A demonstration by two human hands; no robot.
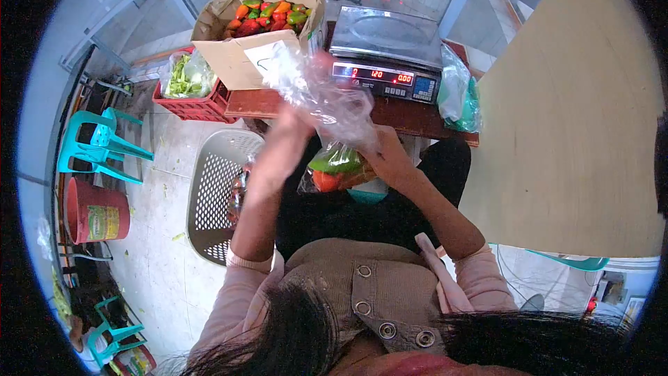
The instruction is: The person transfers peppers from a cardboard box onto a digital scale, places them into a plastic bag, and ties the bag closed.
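A clear plastic bag [341,108] with green and red-orange peppers [332,167] in its bottom hangs above my lap. My right hand [390,157] is closed around the bag's gathered neck, just above the peppers. Motion smears my left hand [298,122], which is at the loose upper part of the bag; its fingers cannot be made out. Behind the hands, a cardboard box [243,63] holds many red, orange and green peppers. Beside it is a digital scale [385,63] with lit red digits.
The box and scale stand on a low wooden table [257,103]. A pale perforated basket [209,188] with bagged items is at my left, near a red crate [202,106] of greens. Plastic bags [456,94] lie right of the scale. A wooden panel [570,132] fills the right.
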